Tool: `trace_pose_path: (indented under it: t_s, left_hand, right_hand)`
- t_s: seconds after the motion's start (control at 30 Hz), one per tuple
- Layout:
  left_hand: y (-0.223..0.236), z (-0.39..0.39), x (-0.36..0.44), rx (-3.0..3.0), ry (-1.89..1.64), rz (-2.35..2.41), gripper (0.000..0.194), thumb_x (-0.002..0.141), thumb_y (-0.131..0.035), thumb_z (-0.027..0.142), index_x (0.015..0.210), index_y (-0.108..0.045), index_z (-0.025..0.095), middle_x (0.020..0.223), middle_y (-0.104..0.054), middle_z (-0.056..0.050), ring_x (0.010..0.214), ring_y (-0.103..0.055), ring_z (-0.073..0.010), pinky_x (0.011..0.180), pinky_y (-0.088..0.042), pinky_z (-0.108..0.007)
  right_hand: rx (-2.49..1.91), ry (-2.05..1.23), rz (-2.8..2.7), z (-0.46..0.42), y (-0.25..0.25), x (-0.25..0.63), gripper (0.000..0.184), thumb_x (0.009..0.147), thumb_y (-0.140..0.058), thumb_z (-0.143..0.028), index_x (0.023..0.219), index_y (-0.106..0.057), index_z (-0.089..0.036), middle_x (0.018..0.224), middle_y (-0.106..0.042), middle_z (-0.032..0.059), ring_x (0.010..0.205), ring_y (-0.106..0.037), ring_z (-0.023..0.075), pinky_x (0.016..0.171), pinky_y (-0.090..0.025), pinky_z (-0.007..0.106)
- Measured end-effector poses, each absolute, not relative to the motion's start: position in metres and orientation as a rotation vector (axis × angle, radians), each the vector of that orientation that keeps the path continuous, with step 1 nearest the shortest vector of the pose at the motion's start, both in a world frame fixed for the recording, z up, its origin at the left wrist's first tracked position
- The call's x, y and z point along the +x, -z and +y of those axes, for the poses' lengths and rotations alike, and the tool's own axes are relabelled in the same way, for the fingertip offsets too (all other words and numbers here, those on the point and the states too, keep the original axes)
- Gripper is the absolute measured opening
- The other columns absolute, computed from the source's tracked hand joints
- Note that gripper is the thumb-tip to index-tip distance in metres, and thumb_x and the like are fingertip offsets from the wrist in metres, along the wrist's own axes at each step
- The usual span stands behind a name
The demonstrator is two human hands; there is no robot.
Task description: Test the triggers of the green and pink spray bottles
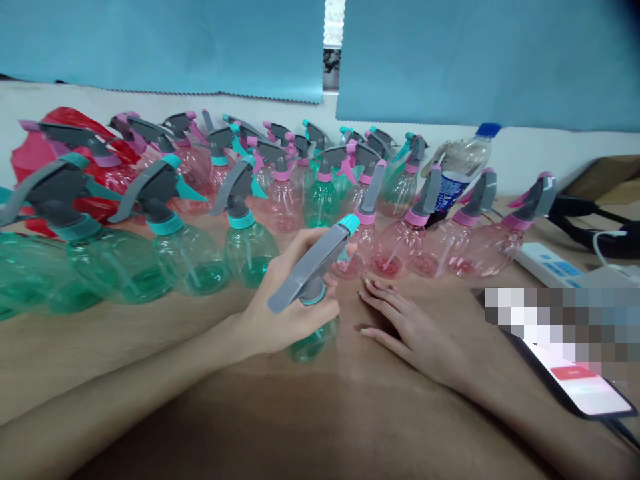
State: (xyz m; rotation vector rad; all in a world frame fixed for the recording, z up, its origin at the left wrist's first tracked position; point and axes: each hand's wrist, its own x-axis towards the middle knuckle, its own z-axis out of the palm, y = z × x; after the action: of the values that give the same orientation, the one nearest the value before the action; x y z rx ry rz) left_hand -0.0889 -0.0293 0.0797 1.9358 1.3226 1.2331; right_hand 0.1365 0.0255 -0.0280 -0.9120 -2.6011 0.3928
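My left hand point(283, 313) is wrapped round the neck of a small green spray bottle point(313, 343) with a grey trigger head point(313, 267) and teal nozzle, standing on the wooden table point(150, 347). My right hand point(405, 327) lies flat on the table just right of that bottle, fingers stretched out and holding nothing. Behind both hands stand several green spray bottles point(200, 257) on the left and several pink ones point(395, 250) on the right.
A clear water bottle with a blue cap point(463, 167) stands among the pink bottles. A phone with a lit screen point(583, 383) lies at the right, beside a white power strip point(550, 263) and cables. A red bag point(75, 147) sits far left. Blue cloth point(175, 47) hangs behind.
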Motion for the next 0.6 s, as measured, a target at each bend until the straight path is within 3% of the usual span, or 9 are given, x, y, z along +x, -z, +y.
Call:
trace_pose_path:
  t_s: [0.27,0.6]
  left_hand:
    - [-0.0793,-0.0278,-0.0895,1.902,-1.2,1.31,0.047,0.064,-0.053,0.004,0.104,-0.045,0.028,0.119,-0.062,0.001,0.058,-0.059,-0.0105,0.06,-0.053,-0.029]
    - [-0.0772,-0.0265,-0.0911,1.925,-1.2,1.306,0.049,0.064,-0.054,0.003,0.106,-0.046,0.026,0.108,-0.065,0.001,0.057,-0.058,-0.0113,0.057,-0.049,-0.028]
  right_hand:
    - [-0.92,-0.385,-2.617,0.0258,0.028,0.1365,0.058,0.092,-0.048,-0.051,0.142,-0.042,-0.021,0.148,-0.042,0.0112,0.139,-0.033,0.0278,0.112,-0.03,0.054]
    - [-0.935,-0.379,-2.643,0.0254,0.0262,0.1358,0.061,0.092,-0.046,-0.052,0.142,-0.041,-0.018,0.149,-0.04,0.0124,0.139,-0.033,0.0276,0.113,-0.029,0.054]
